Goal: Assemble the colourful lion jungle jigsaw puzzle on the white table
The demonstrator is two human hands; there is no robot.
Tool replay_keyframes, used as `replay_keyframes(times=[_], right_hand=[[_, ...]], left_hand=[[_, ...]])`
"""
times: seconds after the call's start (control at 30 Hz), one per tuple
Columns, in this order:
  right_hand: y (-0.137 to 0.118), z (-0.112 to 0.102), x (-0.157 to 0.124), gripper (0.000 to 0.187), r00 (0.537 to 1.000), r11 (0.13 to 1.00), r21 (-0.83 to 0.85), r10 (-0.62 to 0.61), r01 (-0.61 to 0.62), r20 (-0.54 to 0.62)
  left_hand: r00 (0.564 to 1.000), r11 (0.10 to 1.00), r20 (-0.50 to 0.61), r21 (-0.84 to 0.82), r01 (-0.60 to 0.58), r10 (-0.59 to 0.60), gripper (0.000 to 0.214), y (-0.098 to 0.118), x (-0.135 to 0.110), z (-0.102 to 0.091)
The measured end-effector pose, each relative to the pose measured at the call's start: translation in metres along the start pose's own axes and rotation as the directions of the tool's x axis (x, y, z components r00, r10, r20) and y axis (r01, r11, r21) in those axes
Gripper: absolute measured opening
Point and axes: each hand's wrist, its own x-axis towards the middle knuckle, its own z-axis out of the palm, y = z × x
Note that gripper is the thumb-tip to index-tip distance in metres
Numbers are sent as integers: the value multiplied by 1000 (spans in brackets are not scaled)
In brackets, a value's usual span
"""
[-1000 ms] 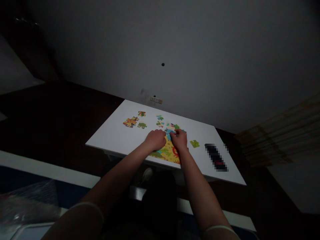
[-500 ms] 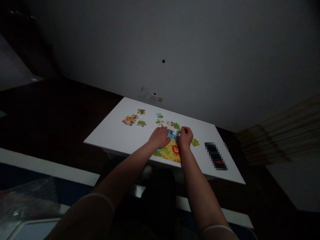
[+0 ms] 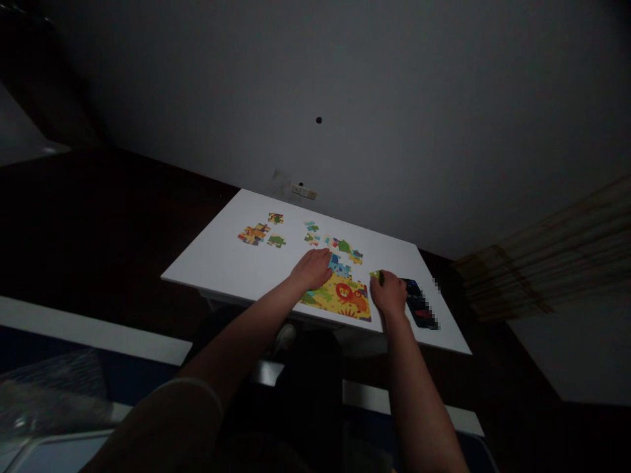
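Note:
A partly built jigsaw (image 3: 342, 297) with a red lion on yellow lies at the near edge of a small white table (image 3: 231, 259). My left hand (image 3: 313, 268) rests flat on the puzzle's upper left corner, fingers stretched out. To the right of the puzzle, my right hand (image 3: 389, 293) is closed on a small green puzzle piece (image 3: 376, 276) at its fingertips. Several loose pieces (image 3: 345, 249) lie just behind the puzzle.
More loose pieces (image 3: 256, 233) sit in a cluster at the table's far left. A dark blurred-out object (image 3: 420, 303) lies right of my right hand. A grey wall rises behind the table, and dark floor surrounds it. A white ledge (image 3: 89, 328) runs below.
My right hand left the puzzle's top edge and moved right to the green piece, closing on it. The left hand stayed on the puzzle and flattened out.

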Motion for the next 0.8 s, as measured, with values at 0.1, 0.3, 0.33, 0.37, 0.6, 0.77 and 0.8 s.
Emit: replay_keyframes(times=[0.1, 0.3, 0.33, 0.37, 0.6, 0.77, 0.8], right_hand=[[4, 6, -3, 51, 999, 996, -78, -44, 46, 22], [16, 2, 3, 60, 995, 996, 36, -74, 77, -70], [16, 0, 2, 61, 992, 993, 96, -60, 71, -111], [15, -1, 2, 61, 990, 983, 172, -35, 59, -139], [-24, 23, 20, 59, 996, 873, 487, -2, -40, 85], [-40, 51, 34, 59, 995, 862, 506, -23, -30, 99], [-39, 53, 33, 59, 996, 862, 507, -18, -29, 88]], left_hand=[[1000, 1000, 17, 21, -14, 14, 48, 0, 0, -1], [999, 998, 37, 64, -18, 15, 47, 2, -2, -3], [999, 997, 41, 71, -18, 15, 47, 3, -2, -3], [999, 997, 46, 78, -20, 16, 49, 3, -1, -2], [984, 992, 178, 129, -10, -13, 69, 2, 1, -2], [985, 990, 171, 139, 6, -30, 70, 4, 0, -5], [987, 990, 157, 138, 6, -27, 69, 5, 0, -5]])
